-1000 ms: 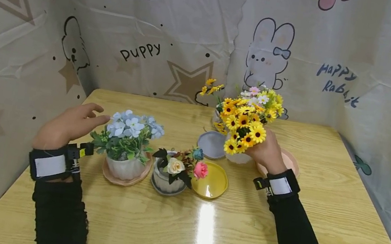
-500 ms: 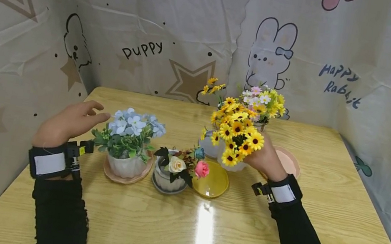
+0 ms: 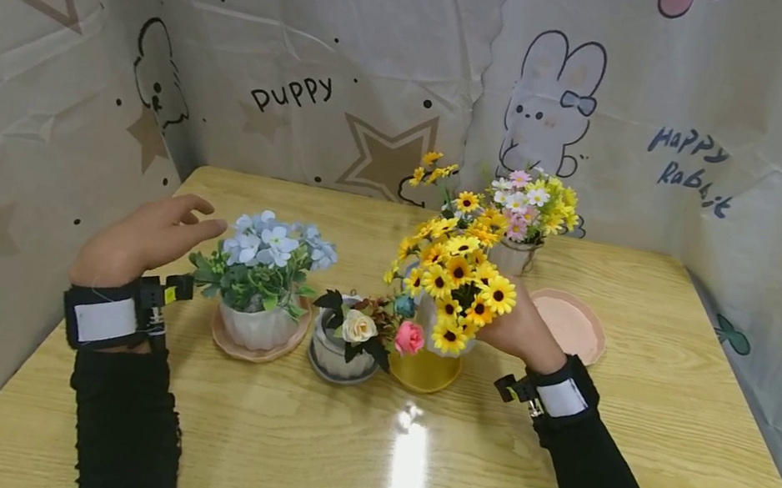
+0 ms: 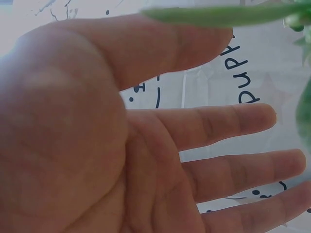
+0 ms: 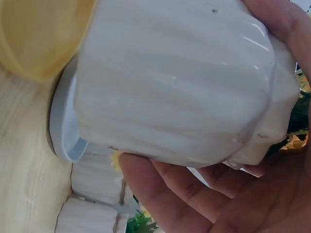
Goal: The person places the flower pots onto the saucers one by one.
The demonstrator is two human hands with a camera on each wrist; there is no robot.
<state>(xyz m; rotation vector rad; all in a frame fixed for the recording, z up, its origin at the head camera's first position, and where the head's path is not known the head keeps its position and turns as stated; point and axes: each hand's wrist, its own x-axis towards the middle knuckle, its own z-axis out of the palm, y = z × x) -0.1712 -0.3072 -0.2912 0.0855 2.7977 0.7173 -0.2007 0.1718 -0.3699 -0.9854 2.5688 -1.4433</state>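
Note:
My right hand (image 3: 518, 326) grips a white ceramic flowerpot (image 5: 170, 87) by its sides, thumb on one side and fingers on the other. Yellow dark-centred artificial flowers (image 3: 458, 271) fill the pot and lean toward me in the head view. Below it, the yellow saucer (image 3: 426, 374) shows in part on the table. My left hand (image 3: 144, 241) is held with fingers extended and grips nothing. Beside its fingertips are the blue artificial hydrangeas (image 3: 273, 243), in a white pot (image 3: 260, 328) on a pink saucer (image 3: 225, 340).
A grey pot (image 3: 342, 357) with artificial roses (image 3: 359, 327) sits on a grey saucer left of the yellow one. At the back stands a pot (image 3: 510, 257) of pink, white and yellow daisies. A pink saucer (image 3: 568, 325) lies at right, and a blue-grey saucer (image 5: 57, 126) lies behind the held pot.
My right hand has carried the flowerpot left and toward me, from by the pink saucer to over the yellow saucer. The daisy pot behind is now uncovered. My left hand stays put.

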